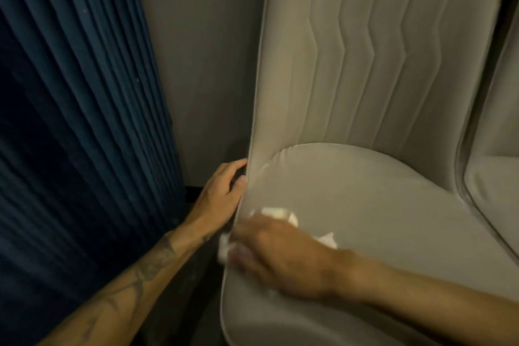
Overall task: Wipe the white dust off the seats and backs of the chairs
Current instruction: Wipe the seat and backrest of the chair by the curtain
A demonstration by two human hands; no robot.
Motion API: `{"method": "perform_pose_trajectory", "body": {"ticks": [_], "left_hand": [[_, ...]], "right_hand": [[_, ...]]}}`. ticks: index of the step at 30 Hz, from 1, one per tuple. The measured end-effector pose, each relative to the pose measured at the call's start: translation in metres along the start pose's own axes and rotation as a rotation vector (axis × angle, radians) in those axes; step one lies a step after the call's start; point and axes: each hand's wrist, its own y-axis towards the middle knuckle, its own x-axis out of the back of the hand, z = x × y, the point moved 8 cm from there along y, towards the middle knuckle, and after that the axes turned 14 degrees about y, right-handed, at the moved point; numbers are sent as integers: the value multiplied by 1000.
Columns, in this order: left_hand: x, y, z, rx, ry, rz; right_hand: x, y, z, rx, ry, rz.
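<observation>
1. The chair (pixel 323 126) being cleaned is beige and upholstered. Its seat (pixel 365 205) fills the lower middle of the view, and its back (pixel 365 50), stitched in zigzag channels, rises straight from the seat's rear edge.
2. A crumpled white cloth (pixel 276 212) lies on the seat near its left edge, mostly covered by the right hand (pixel 280 255), with scraps showing at the fingers and wrist.
3. The right hand is blurred by motion. Its fingers look curled down over the cloth, bunching it and pressing it flat to the fabric. That hold suits rubbing dust out of upholstery rather than flicking it off.
4. A pale streak shows at the seat's rear left corner. Whether it is dust or sheen I cannot tell.
5. The left hand (pixel 219 191) is just outside the seat's left edge, its bent fingers gripping the piped rim where the back meets the seat. It is probably there to brace the chair against the sideways push of wiping.
6. I judge the wipe to be working along the seat's left margin, with the back and the seat's right part possibly yet to do.
7. A second chair (pixel 494 177) of the same fabric stands right of the seat, almost touching it.
8. A grey wall (pixel 202 50) stands behind and left of the seat, and a pleated dark blue curtain (pixel 70 121) hangs further left.
</observation>
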Motion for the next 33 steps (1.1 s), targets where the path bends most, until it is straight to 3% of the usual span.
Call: {"method": "perform_pose_trajectory", "body": {"ticks": [3,6,11,16,19,28,33], "left_hand": [[-6,-2,-4,2,22,-18],[-5,-4,-11,43,57,-103],[-3,2,-23,138,21,-197],[0,7,-23,172,-45,-279],[-2,8,-19,163,-47,-286],[1,-2,-53,31,172,-210],[-3,-6,-63,24,262,-176]], "right_hand": [[-2,-15,12,54,54,128],[38,-15,-37,-104,-110,-88],[89,8,-126,-571,-239,-442],[43,32,-78,-276,-133,-357],[51,2,-79,-231,-131,-287],[157,-146,-168,-933,-388,-762],[165,-149,-183,-920,-411,-826]]}}
